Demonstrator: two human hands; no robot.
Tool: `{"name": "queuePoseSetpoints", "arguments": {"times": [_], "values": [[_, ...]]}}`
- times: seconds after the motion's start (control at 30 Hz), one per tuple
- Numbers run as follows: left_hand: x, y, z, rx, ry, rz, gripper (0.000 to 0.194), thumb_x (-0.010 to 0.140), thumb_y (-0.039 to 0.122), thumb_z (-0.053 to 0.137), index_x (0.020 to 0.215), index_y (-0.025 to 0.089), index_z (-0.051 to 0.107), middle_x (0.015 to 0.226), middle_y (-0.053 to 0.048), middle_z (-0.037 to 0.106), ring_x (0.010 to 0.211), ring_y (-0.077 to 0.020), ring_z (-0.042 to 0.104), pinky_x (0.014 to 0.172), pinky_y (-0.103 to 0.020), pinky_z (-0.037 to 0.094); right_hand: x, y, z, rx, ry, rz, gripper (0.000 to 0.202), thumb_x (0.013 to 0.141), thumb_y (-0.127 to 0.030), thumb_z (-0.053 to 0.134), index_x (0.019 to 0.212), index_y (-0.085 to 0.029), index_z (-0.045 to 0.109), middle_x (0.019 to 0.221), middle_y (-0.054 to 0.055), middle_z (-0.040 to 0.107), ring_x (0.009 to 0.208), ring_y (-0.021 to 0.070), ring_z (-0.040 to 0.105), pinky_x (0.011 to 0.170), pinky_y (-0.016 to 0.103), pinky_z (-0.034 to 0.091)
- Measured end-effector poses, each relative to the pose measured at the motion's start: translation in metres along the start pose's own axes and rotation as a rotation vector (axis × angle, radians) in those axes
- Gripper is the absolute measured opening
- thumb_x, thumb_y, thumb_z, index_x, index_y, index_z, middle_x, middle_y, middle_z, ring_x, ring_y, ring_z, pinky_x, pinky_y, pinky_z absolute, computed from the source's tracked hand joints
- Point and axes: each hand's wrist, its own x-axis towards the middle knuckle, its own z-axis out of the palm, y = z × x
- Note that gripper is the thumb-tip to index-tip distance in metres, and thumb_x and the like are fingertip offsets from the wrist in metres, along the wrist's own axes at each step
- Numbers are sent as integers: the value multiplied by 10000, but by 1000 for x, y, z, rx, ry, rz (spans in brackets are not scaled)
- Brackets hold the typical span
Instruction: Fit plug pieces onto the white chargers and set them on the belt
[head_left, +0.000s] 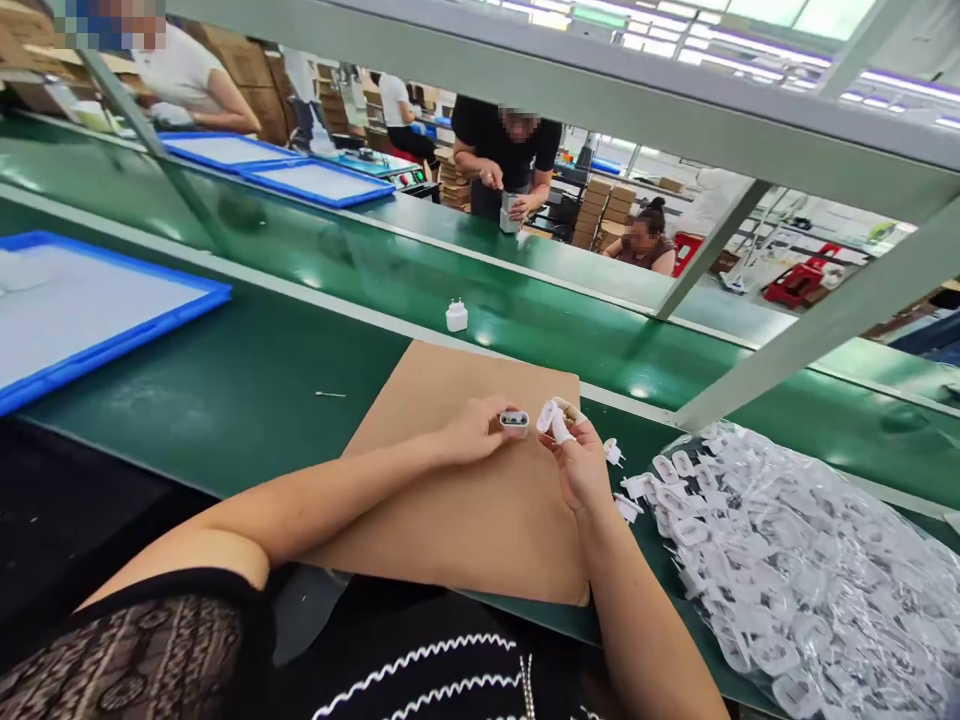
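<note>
Over a brown cardboard sheet, my left hand is closed on a white charger housing, its open end with a dark inside turned toward me. Just right of it, my right hand pinches a white plug cover; white covering shows on some of its fingertips. A small gap separates the two parts. Loose white plug covers with pins lie beside my right wrist. A large clear plastic bag full of similar white covers spreads at the right.
A white plug charger stands on the green belt beyond the cardboard. A blue-rimmed tray lies at left, and a thin small stick nearer. Metal frame bars cross above. Several people work across the belt.
</note>
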Motion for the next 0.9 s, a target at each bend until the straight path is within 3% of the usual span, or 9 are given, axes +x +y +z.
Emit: {"name": "queuePoseSetpoints", "arguments": {"times": [0.13, 0.2, 0.3, 0.37, 0.5, 0.63, 0.73, 0.9], "values": [[-14, 7, 12, -46, -61, 16, 409, 853, 402, 758, 1204, 222, 647, 1159, -73, 718, 1042, -261, 675, 954, -404, 492, -3, -2, 1, -160, -30, -107, 506, 722, -364, 846, 1182, -219, 691, 999, 38, 745, 880, 165, 687, 761, 288, 558], [-12, 3, 14, -89, -56, -14, 548, 785, 464, 829, 1234, 215, 638, 1201, -87, 706, 1073, -278, 667, 968, -411, 489, -3, -2, -2, -241, -49, -111, 477, 750, -363, 825, 1185, -224, 686, 922, 23, 728, 782, 153, 675, 662, 268, 540], [-10, -5, 14, -116, -73, 30, 445, 798, 454, 825, 1147, 212, 691, 1150, -77, 728, 1078, -277, 661, 991, -413, 469, -1, -2, -8, -331, -83, -110, 311, 777, -368, 801, 1043, -230, 719, 878, 15, 681, 639, 130, 622, 509, 245, 477], [-10, -9, 13, -121, -74, 69, 318, 839, 402, 789, 1082, 209, 719, 1110, -68, 743, 1067, -265, 662, 999, -408, 457, 0, -2, -10, -364, -117, -145, 245, 780, -377, 809, 965, -233, 738, 970, 35, 672, 685, 140, 643, 564, 278, 539], [-11, -10, 13, -140, -69, 83, 304, 849, 407, 787, 1074, 209, 736, 1117, -65, 745, 1068, -254, 663, 997, -388, 452, 0, -4, -11, -502, -190, -237, 283, 785, -368, 807, 1041, -259, 756, 1093, 57, 647, 927, 204, 679, 832, 379, 601], [-11, -9, 14, -131, -57, 76, 250, 868, 398, 773, 1021, 202, 747, 1094, -61, 740, 1038, -243, 661, 960, -366, 454, -9, -10, -5, -922, -218, -491, 247, 919, -262, 649, 1144, -261, 750, 975, 55, 614, 869, 207, 610, 811, 389, 554], [-10, -9, 14, -124, -64, 76, 219, 874, 398, 766, 960, 198, 745, 1036, -50, 729, 1002, -232, 655, 936, -354, 449, -13, -12, 2, -1166, -319, -641, 319, 910, -139, 562, 1171, -223, 724, 1012, 93, 617, 967, 263, 577, 850, 428, 521], [-9, -11, 13, -147, -59, 83, 197, 871, 379, 765, 915, 190, 734, 988, -43, 718, 961, -223, 652, 910, -343, 443, -10, -5, 7, -1262, -410, -611, 311, 887, -84, 516, 1128, -192, 682, 1058, 117, 605, 1028, 290, 565, 881, 441, 510]]}}
